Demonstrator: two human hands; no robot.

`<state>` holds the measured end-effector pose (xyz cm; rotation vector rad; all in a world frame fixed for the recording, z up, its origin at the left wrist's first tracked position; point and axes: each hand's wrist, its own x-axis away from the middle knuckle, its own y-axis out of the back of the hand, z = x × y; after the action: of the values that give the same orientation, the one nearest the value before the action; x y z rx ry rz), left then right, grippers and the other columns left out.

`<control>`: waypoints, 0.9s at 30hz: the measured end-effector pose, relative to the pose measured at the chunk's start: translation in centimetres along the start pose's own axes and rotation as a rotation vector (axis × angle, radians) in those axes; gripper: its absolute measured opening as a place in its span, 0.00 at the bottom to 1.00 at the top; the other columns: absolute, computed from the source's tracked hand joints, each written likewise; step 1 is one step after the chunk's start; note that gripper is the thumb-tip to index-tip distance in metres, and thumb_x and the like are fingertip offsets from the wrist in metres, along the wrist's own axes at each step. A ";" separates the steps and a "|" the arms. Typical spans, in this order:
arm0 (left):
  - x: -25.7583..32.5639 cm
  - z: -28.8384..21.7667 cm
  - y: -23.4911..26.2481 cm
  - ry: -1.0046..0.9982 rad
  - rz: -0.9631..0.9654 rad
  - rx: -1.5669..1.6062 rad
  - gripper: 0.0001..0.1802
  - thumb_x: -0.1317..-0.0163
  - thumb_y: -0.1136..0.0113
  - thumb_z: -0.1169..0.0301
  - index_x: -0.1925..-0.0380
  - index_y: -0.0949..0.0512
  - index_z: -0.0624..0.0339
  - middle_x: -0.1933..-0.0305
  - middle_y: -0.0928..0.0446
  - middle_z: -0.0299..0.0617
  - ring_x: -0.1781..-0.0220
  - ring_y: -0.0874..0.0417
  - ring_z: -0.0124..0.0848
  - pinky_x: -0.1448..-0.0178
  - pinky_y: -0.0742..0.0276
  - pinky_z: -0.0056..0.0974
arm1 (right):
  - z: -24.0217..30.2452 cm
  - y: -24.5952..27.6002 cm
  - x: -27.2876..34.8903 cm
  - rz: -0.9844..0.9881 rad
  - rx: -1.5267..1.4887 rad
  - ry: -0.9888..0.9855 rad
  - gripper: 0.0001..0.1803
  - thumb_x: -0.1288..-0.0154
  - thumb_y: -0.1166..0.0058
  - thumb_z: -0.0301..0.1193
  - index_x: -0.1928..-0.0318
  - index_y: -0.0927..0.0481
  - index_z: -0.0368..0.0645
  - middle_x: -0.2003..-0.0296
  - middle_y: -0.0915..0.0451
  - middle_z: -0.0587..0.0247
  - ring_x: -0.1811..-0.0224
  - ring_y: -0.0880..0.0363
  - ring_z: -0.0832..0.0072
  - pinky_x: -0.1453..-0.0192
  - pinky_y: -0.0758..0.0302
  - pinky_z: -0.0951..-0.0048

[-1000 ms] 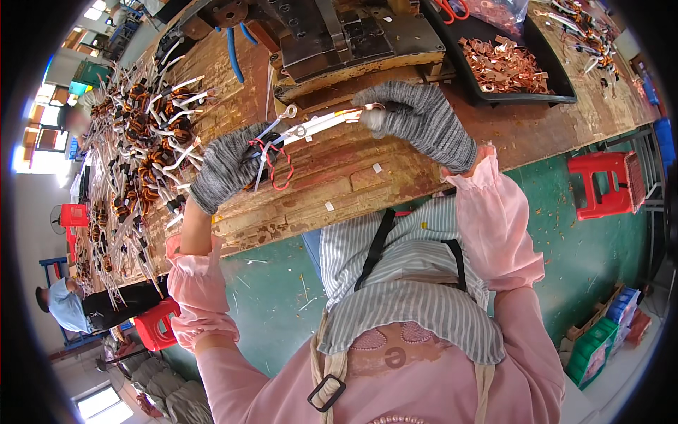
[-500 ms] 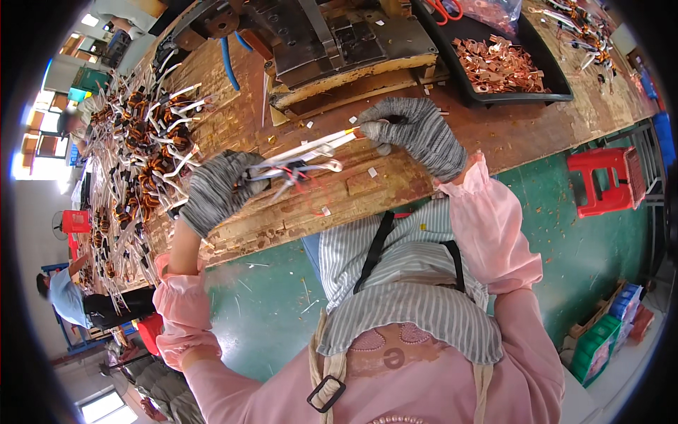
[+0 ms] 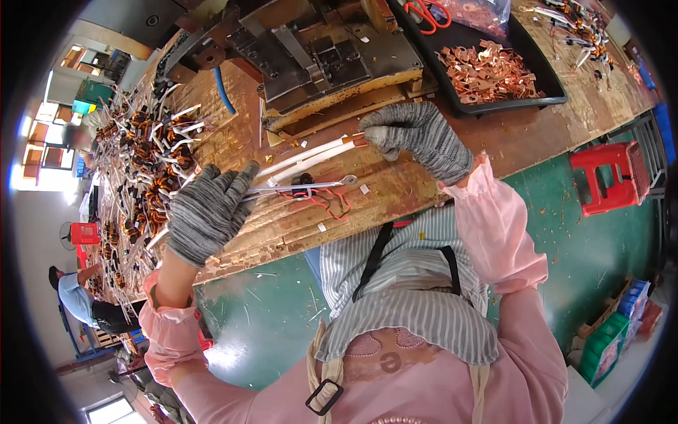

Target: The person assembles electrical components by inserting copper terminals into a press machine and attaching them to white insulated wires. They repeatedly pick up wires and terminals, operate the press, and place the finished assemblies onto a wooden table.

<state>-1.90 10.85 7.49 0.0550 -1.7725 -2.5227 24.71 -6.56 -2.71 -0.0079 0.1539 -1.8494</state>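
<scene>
We're mid wire-sorting: left hand (image 3: 206,220) fingers pinching a lugged lead (image 3: 300,188), right hand (image 3: 417,138) fingers pinching white sleeved wires (image 3: 311,154); next probably needs the ends aligned over the worktop (image 3: 537,131).

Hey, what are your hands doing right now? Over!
Left hand grips bundle of white-sleeved wires. Right hand pinches two wire ends. Red thin wires dangle beneath; nothing blocking.

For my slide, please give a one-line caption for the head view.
Gloved left hand and right hand hold white sleeved leads over a wooden bench, beside a tray of copper lugs.
</scene>
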 end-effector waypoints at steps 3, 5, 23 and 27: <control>-0.8 1.3 1.4 -0.012 0.015 -0.054 0.27 0.46 0.42 0.61 0.45 0.30 0.55 0.70 0.26 0.43 0.66 0.25 0.42 0.64 0.25 0.43 | 1.4 0.5 -0.8 0.026 -0.009 0.055 0.14 0.40 0.42 0.31 0.56 0.20 0.37 0.68 0.19 0.63 0.71 0.21 0.80 0.65 0.23 0.80; -0.9 2.1 1.6 -0.024 0.027 -0.030 0.27 0.46 0.42 0.61 0.45 0.31 0.54 0.70 0.26 0.42 0.67 0.25 0.42 0.64 0.25 0.43 | 1.8 0.6 -1.2 0.033 -0.014 0.082 0.14 0.40 0.44 0.30 0.55 0.21 0.36 0.67 0.19 0.61 0.70 0.20 0.79 0.65 0.22 0.80; -2.8 4.6 0.9 0.076 0.139 -0.042 0.31 0.44 0.45 0.62 0.38 0.37 0.45 0.61 0.24 0.42 0.64 0.22 0.41 0.62 0.24 0.43 | 2.8 0.4 -4.7 -0.122 -0.145 0.154 0.10 0.38 0.46 0.26 0.57 0.22 0.36 0.70 0.20 0.62 0.71 0.21 0.80 0.65 0.21 0.80; -3.2 5.2 0.9 0.083 0.153 -0.053 0.29 0.44 0.43 0.62 0.41 0.34 0.47 0.58 0.23 0.44 0.61 0.22 0.43 0.59 0.24 0.45 | 2.9 0.8 -5.8 -0.086 -0.067 0.150 0.10 0.38 0.47 0.25 0.57 0.22 0.35 0.70 0.19 0.61 0.72 0.21 0.79 0.66 0.21 0.80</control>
<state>1.01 15.61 10.06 0.0206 -1.6137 -2.4209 27.34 -1.53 0.54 0.0789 0.3245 -1.9300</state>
